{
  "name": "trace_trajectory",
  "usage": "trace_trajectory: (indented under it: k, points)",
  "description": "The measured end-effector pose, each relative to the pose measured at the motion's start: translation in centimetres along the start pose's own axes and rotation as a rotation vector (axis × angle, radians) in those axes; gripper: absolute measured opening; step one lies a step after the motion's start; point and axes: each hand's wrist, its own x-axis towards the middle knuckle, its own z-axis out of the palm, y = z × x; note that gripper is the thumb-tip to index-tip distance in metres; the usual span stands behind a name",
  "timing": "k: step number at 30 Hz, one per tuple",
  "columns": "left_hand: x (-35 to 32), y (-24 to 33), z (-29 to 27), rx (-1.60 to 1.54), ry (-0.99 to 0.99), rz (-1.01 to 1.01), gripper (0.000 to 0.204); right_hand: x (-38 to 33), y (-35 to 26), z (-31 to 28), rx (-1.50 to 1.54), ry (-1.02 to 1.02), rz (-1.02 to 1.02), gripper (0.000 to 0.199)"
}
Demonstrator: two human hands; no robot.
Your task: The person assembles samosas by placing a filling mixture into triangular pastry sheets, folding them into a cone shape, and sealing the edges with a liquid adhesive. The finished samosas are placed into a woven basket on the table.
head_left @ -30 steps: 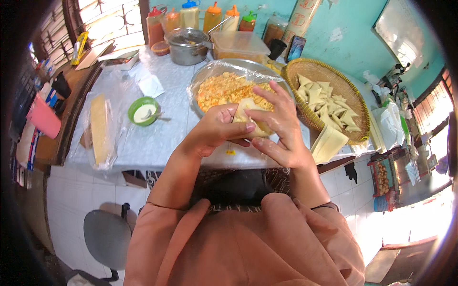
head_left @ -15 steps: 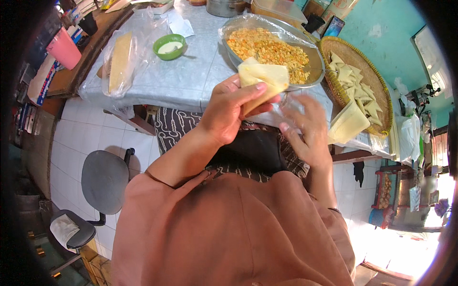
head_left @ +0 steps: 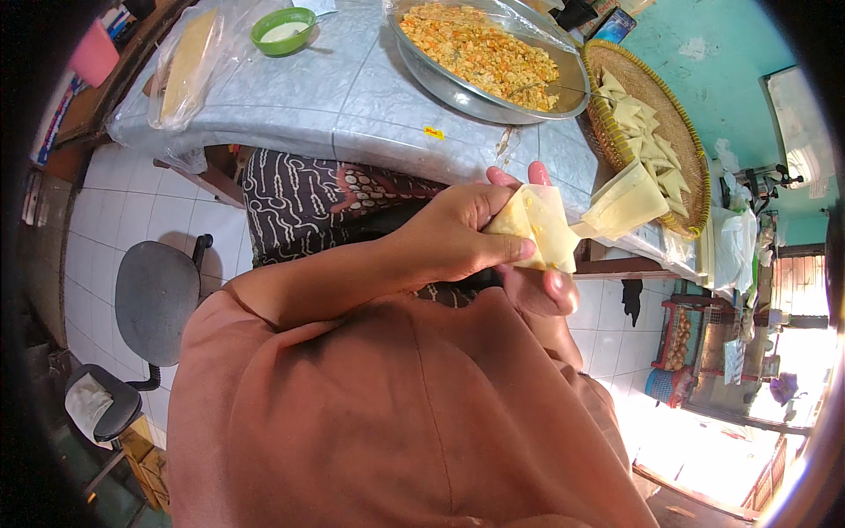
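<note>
My left hand (head_left: 458, 233) and my right hand (head_left: 537, 286) both grip a pale yellow pastry wrapper (head_left: 541, 224), folded into a pocket, held over my lap just off the table's edge. The right hand is mostly hidden beneath the wrapper, with only its fingers showing. A large metal tray of orange-yellow filling (head_left: 484, 48) sits on the grey table (head_left: 352, 97) ahead. A round woven tray (head_left: 678, 114) to the right holds several folded pastry triangles. A stack of flat wrappers (head_left: 625, 202) lies at the table's corner.
A small green bowl of white paste (head_left: 282, 31) and a plastic-wrapped pale block (head_left: 185, 66) sit at the table's left. A grey swivel chair (head_left: 154, 299) stands on the white tile floor at left. Crates and bags lie on the floor at right.
The view has tipped further down and the table has shifted up. My hands have drawn the wrapper back from the filling tray toward my lap and folded it closer.
</note>
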Motion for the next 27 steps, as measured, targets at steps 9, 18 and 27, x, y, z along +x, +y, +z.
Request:
trace_trajectory:
  k: [9,18,27]
  points:
    - [1.1,-1.3,-0.8,-0.182,0.106,-0.091,0.028,-0.2,1.6,-2.9,-0.081,0.126,-0.024,0.070]
    - [2.2,-3.4,-0.5,-0.145,0.222,0.085,0.027,-0.1,1.5,-2.2,-0.123,0.259,-0.054,0.052]
    - [2.1,-3.2,-0.5,-0.314,0.239,0.030,0.030,0.2,2.1,-3.0,-0.202,0.226,-0.149,0.041]
